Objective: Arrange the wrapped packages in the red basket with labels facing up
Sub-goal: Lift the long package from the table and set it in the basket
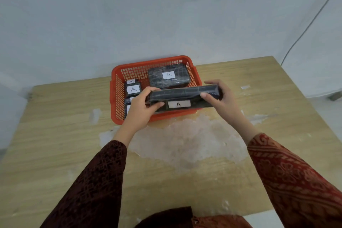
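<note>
A red basket (pixel 140 65) stands at the table's far middle, against the wall. Inside, a large dark wrapped package (pixel 177 81) lies at the back right with its white "A" label up. Small labelled packages (pixel 132 89) sit along the left side, partly hidden by my left hand (pixel 142 107). Both hands hold a long dark wrapped package (pixel 185 92) over the basket's front part. It is tilted, and its "A" label (pixel 178 104) faces toward me. My right hand (pixel 220 96) grips its right end, my left hand its left end.
The wooden table (pixel 55 135) has a crumpled clear plastic sheet (pixel 187 140) just in front of the basket. A pale wall rises right behind the basket. A thin cable (pixel 303 33) runs down the wall at the right.
</note>
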`<act>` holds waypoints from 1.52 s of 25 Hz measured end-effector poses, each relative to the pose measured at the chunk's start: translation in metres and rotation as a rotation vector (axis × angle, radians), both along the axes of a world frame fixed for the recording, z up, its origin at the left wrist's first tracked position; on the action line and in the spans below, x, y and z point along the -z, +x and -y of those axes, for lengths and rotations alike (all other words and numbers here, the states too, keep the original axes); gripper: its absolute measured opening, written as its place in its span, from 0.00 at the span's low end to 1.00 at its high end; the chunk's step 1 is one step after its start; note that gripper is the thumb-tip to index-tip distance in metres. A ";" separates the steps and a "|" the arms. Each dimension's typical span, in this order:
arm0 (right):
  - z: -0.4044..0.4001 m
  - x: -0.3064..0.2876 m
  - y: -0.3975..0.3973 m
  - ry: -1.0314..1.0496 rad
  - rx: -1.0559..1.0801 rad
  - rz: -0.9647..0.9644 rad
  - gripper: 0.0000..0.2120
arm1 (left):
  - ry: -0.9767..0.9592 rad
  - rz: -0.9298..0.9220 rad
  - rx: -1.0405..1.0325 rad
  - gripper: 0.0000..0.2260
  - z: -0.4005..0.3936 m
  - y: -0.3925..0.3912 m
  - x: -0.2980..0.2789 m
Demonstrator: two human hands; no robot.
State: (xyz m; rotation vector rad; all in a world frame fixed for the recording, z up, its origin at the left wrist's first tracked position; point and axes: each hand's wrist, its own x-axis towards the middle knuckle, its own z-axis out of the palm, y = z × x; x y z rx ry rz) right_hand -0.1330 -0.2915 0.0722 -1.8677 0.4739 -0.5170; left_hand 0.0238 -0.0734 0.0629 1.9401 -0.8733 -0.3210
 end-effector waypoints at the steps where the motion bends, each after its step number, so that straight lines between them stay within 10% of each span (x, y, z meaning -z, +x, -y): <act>1: 0.001 0.000 0.014 0.000 0.031 0.021 0.16 | -0.014 -0.023 -0.038 0.15 0.004 0.007 0.001; 11: -0.004 0.054 0.080 -0.196 0.141 -0.255 0.33 | 0.110 -0.227 -0.383 0.21 0.038 0.043 0.062; 16: -0.013 0.075 0.073 -0.395 0.066 -0.308 0.31 | 0.339 -0.257 -0.370 0.29 0.039 0.045 0.074; 25: -0.017 0.069 0.085 -0.724 -0.011 -0.619 0.32 | 0.283 -0.167 -0.445 0.14 0.039 0.044 0.072; 38: -0.035 0.055 0.095 -0.700 -0.173 -0.931 0.28 | 0.510 -0.146 -0.353 0.27 0.050 0.057 0.076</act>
